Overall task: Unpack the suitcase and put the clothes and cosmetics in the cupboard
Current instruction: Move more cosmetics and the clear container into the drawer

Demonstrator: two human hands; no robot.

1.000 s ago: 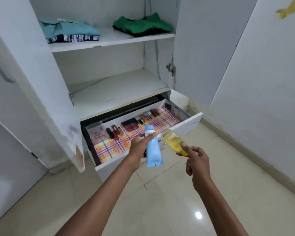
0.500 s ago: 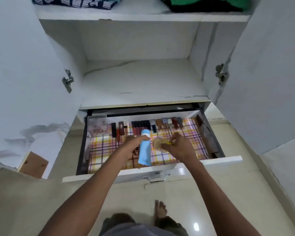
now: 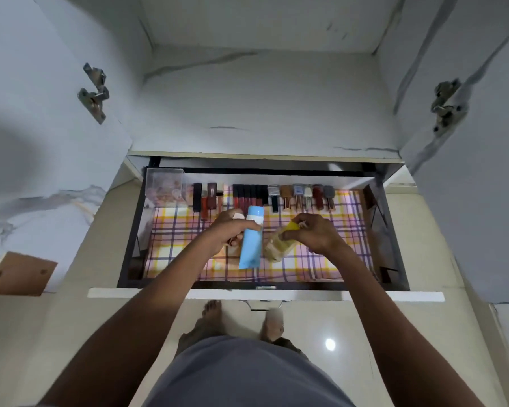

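Both my hands are over the open cupboard drawer (image 3: 265, 294), which is lined with a plaid sheet. My left hand (image 3: 228, 230) grips a light blue tube (image 3: 250, 245) near its white cap, the tube pointing toward me. My right hand (image 3: 313, 235) holds a yellow-capped clear bottle (image 3: 278, 246) by its top, tilted beside the blue tube. A row of lipsticks (image 3: 249, 195) and nail polish bottles (image 3: 301, 195) lies along the drawer's back. A clear plastic box (image 3: 165, 186) sits in the back left corner.
Above the drawer is a white marble-look shelf (image 3: 262, 107). Cupboard doors stand open at left (image 3: 41, 127) and right (image 3: 476, 171). My bare feet (image 3: 212, 318) stand on the glossy tiled floor below the drawer front and its metal handle (image 3: 265, 305).
I have stepped up to the drawer and the view has tilted down. Both hands moved forward over the drawer with the blue tube and the yellow bottle, then lowered slightly.
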